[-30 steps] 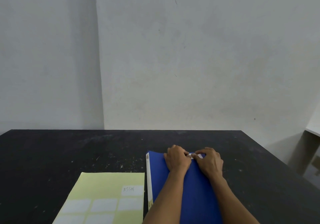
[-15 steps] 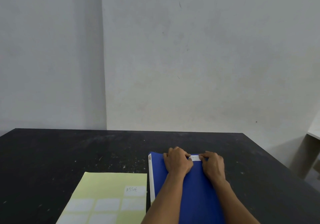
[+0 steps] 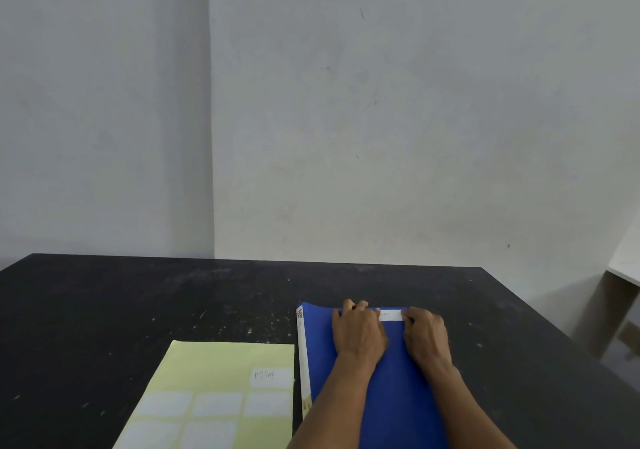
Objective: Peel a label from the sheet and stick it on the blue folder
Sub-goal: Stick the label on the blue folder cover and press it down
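Note:
A blue folder [image 3: 394, 379] lies closed on the black table, spine to the left. A white label [image 3: 391, 315] lies flat near the folder's far edge. My left hand [image 3: 358, 332] rests palm down on the folder, fingertips at the label's left end. My right hand [image 3: 426, 336] rests beside it, fingertips on the label's right end. Both hands press down and grip nothing. To the left lies the pale yellow label sheet [image 3: 214, 372] with several white labels, one bearing handwriting [image 3: 265, 376].
The black table [image 3: 138, 303] runs to a grey wall at the back. Its right edge drops off to the floor. A white shelf or desk [image 3: 623, 268] stands beyond that edge at the far right.
My hands have slid apart along the label, the right hand moving right, so more of the white label shows between them. The camera has tilted slightly.

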